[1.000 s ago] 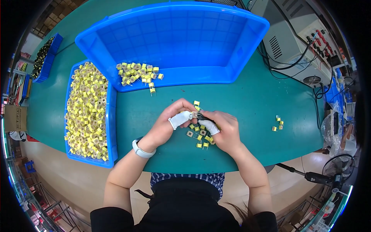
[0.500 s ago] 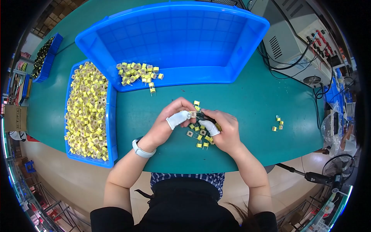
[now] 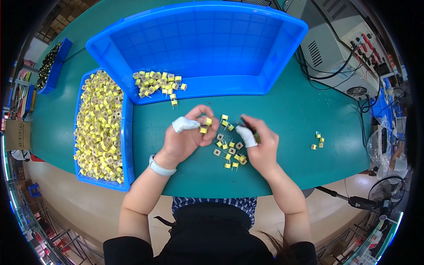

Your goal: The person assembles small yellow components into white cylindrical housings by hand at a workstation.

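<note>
Left hand (image 3: 182, 138) has its grip pinched on a couple of yellow parts (image 3: 203, 130), right hand (image 3: 265, 148) is wrapped round a blurry dark tool (image 3: 248, 125). Loose pile (image 3: 232, 151) on the bench (image 3: 287, 115) looks unfinished; can't tell which blue tubs (image 3: 128, 145) hold done ones.

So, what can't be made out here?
In the head view:
Dark tool: blurred, and largely covered by the right hand.
Left hand: whether its fingers hide more yellow parts.
Full crate: lower parts, buried under the top layer.
Table: the area behind the big blue bin, which blocks it.
</note>
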The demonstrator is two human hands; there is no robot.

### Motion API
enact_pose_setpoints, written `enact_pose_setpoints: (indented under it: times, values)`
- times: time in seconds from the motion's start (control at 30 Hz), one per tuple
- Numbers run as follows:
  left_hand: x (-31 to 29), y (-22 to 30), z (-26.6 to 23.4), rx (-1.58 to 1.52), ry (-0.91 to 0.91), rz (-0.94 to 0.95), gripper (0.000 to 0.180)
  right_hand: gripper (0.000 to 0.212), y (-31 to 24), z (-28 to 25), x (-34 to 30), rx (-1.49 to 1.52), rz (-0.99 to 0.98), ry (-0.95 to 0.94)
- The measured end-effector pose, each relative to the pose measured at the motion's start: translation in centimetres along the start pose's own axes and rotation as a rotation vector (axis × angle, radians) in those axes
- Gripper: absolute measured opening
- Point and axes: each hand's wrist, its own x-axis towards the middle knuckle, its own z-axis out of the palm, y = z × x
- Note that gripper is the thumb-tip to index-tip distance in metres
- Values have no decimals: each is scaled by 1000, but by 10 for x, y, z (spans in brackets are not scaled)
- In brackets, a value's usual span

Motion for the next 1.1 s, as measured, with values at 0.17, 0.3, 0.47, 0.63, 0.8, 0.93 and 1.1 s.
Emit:
enact_pose_setpoints:
  times: [0.17, 0.3, 0.47, 0.63, 0.8, 0.93, 1.1]
  values:
    - [2, 3, -11, 170, 170, 10, 26, 23, 5, -3, 4, 99, 217, 52]
    - [12, -3, 0, 932, 332, 116, 20, 23, 7, -1, 3, 100, 220, 33]
    - [22, -14, 0, 1721, 208, 475, 46, 25, 6, -1, 3, 108, 209, 24]
    - [17, -11, 9, 1978, 106, 349, 54, 26, 7, -1, 4, 135, 253, 39]
    - [16, -12, 4, 1827, 199, 408, 32, 25, 6, -1, 5, 132, 251, 37]
    - [10, -6, 7, 1650, 208, 357, 26, 25, 5, -1, 5, 148, 268, 26]
    - [10, -5, 6, 849, 162, 101, 21, 27, 2, -4, 2, 116, 186, -88]
